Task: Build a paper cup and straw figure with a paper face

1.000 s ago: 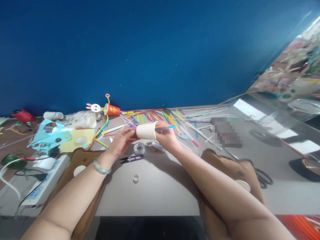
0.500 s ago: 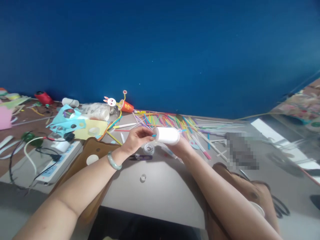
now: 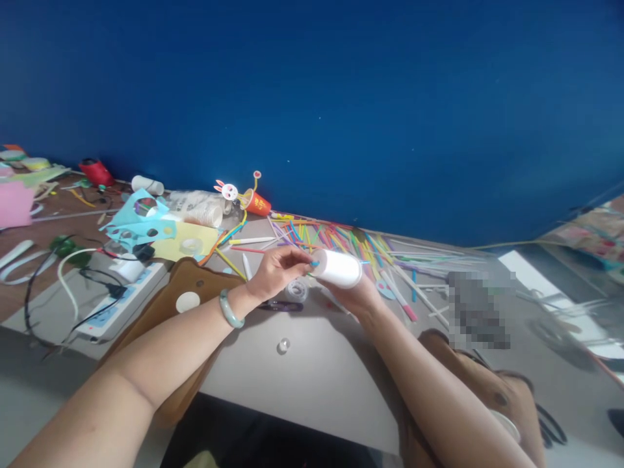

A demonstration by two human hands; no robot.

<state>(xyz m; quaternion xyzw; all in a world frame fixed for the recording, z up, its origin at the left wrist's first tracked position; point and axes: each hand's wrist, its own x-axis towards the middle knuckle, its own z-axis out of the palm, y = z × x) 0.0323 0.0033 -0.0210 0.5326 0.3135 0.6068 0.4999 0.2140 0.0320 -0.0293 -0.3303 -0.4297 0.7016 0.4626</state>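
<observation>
Left hand (image 3: 275, 272) pinches a blue straw (image 3: 316, 263); right hand (image 3: 358, 298) cradles a white cup (image 3: 340, 267), likely light, easily dented, best held near its base.

The single head view looks forward and slightly down from above the near side of the surface (image 3: 316, 383), with the left hand (image 3: 280, 273) and right hand (image 3: 358, 296) close ahead near mid-picture. It faces the far blue wall (image 3: 316, 117), which fills the upper part.

Left hand (image 3: 280, 273) pinching blue straw (image 3: 315, 264) at cup (image 3: 337, 267) base; right hand (image 3: 355, 296) apparently supporting cup.
</observation>
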